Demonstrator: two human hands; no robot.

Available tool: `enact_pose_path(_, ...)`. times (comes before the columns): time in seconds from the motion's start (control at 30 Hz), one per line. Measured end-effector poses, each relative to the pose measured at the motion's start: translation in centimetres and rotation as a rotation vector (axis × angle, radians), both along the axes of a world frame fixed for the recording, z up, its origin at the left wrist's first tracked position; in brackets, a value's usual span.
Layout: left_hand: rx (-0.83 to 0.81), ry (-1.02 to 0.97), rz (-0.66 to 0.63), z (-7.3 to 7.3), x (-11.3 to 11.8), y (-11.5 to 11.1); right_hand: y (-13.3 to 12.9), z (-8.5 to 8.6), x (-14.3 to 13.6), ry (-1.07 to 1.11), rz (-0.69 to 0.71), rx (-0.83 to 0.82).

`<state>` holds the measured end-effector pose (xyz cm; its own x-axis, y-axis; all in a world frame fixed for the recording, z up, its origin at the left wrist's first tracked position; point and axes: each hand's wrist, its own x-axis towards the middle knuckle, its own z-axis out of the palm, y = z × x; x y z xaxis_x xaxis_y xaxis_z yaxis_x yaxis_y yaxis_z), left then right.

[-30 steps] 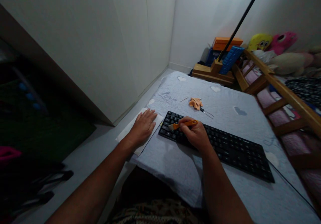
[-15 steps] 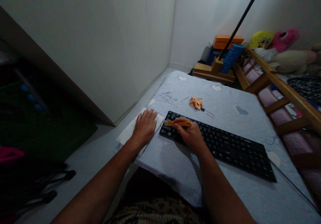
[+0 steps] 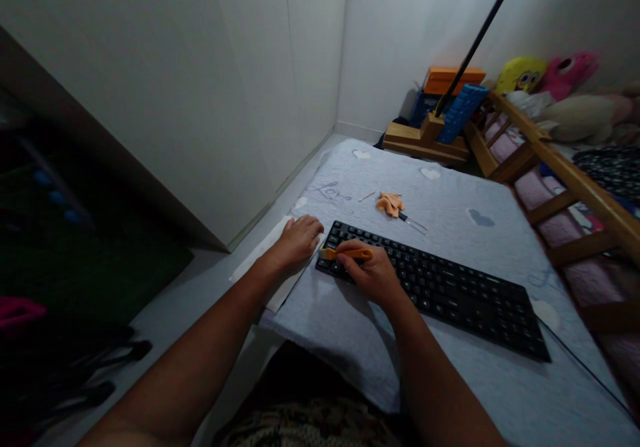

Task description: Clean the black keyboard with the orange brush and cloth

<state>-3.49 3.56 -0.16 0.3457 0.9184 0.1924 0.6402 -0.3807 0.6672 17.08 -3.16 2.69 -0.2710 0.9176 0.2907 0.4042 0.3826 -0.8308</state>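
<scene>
My right hand (image 3: 373, 270) is closed round the orange handle of a small brush (image 3: 361, 253). Its pale bristles rest on or just over the keys at the left end of a black keyboard (image 3: 465, 293). On a sheet of white paper (image 3: 260, 260) beside that end lies my left hand (image 3: 300, 240), palm down, fingers slightly bent and holding nothing. Its fingertips come close to the keyboard's left edge; whether they touch it, I cannot tell.
Beyond the keyboard lie an orange cloth (image 3: 390, 203), a two-pronged tool (image 3: 413, 222) with a black grip, and a cotton swab (image 3: 367, 196). A cable (image 3: 585, 367) runs off right. A wooden bed rail (image 3: 560, 160) borders the right side, a pale cabinet (image 3: 260, 100) the left.
My left hand has shifted right towards the keyboard's edge, its fingers more bent. My right hand has drawn the brush slightly left and nearer to me over the keys.
</scene>
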Motion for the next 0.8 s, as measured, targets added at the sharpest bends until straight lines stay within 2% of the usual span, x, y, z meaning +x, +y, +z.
enact_pose_path(0.13, -0.006, 0.241, -0.023, 0.3, 0.1, 0.3, 0.2, -0.6, -0.2, -0.026, -0.054, 0.034)
enact_pose_path(0.23, -0.021, 0.311, -0.022, 0.5, 0.3, 0.6, 0.0, -0.8, -0.6, -0.065, -0.042, 0.06)
enact_pose_path(0.4, -0.043, 0.263, 0.022, 0.7, 0.5, 1.1, -0.5, -0.2, -0.8, -0.075, 0.049, 0.06)
enact_pose_path(0.6, -0.072, 0.23, 0.1, 0.8, 0.8, 1.5, -0.4, -0.4, -0.7, -0.054, -0.052, 0.148)
enact_pose_path(0.8, -0.039, 0.218, 0.142, 0.7, 1.2, 1.1, -0.6, -0.3, -0.8, -0.114, -0.002, 0.122)
